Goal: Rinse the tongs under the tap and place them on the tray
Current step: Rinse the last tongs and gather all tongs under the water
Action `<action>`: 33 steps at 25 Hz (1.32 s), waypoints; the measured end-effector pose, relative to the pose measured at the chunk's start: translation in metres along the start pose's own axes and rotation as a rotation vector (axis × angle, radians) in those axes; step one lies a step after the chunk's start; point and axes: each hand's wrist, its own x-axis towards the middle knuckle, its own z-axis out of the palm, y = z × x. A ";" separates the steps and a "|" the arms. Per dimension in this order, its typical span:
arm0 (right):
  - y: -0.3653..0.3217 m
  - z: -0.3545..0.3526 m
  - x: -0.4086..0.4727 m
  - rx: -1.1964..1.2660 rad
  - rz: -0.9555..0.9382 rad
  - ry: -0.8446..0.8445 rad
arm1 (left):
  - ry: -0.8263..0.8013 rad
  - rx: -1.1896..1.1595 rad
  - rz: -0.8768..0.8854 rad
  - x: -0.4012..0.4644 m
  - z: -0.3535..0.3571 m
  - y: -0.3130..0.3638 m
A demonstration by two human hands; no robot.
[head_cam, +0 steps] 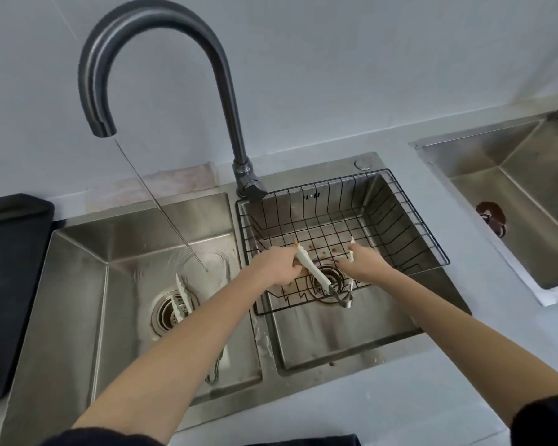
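White tongs (316,274) with a metal hinge are spread wide over the black wire tray (409,220) in the right basin. My left hand (279,267) is closed around one arm of the tongs near its tip, and my right hand (364,263) grips the other arm. The hinge end hangs near the tray's front edge. A dark curved tap (161,33) pours a thin stream into the left basin (87,284). A second pair of white tongs (181,296) lies in the left basin by its drain, partly hidden by my left arm.
A black board (10,252) lies on the counter to the left. A folded cloth (174,183) sits behind the left basin. Another steel sink (512,194) stands at the far right. Pale counter runs along the front.
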 end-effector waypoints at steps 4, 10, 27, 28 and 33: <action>0.005 0.006 0.012 0.070 0.072 -0.024 | -0.058 -0.155 -0.043 0.017 0.017 0.005; 0.006 0.015 0.022 0.109 0.132 0.025 | -0.113 -0.505 -0.162 0.029 0.041 0.013; -0.049 0.038 -0.045 0.469 -0.174 0.278 | 0.240 -1.326 -0.239 -0.053 0.019 -0.018; -0.056 0.040 -0.050 0.557 -0.162 0.251 | 0.268 -1.317 -0.226 -0.061 0.018 -0.025; -0.096 0.050 -0.063 0.886 -0.130 0.110 | 0.382 -1.357 -0.196 -0.098 0.021 -0.067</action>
